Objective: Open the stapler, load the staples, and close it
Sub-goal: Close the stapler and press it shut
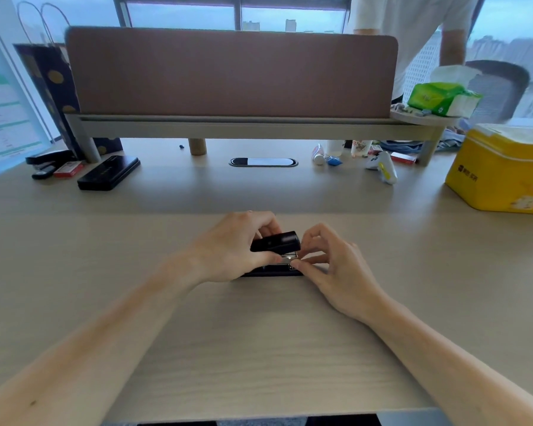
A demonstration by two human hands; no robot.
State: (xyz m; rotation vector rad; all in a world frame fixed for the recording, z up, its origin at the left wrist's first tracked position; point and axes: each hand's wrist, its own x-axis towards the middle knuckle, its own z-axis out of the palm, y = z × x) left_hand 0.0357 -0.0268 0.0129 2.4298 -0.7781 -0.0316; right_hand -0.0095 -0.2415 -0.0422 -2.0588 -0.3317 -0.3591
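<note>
On the worktop [259, 333], the left hand [228, 247] grips the black stapler's [276, 242] raised top; the right hand [333, 269] pinches its metal front.

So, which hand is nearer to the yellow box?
Right. The right hand is at the stapler, on the side toward the yellow box; the left hand grips the stapler's other side.

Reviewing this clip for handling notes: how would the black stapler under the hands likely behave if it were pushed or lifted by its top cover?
The stapler probably slides rather than rolls: its flat base lies on the smooth desk. It looks rigid, but the hinged top is raised in the left hand, so lifting by the top would likely let the base swing. The right hand pinches its metal front end.
</note>
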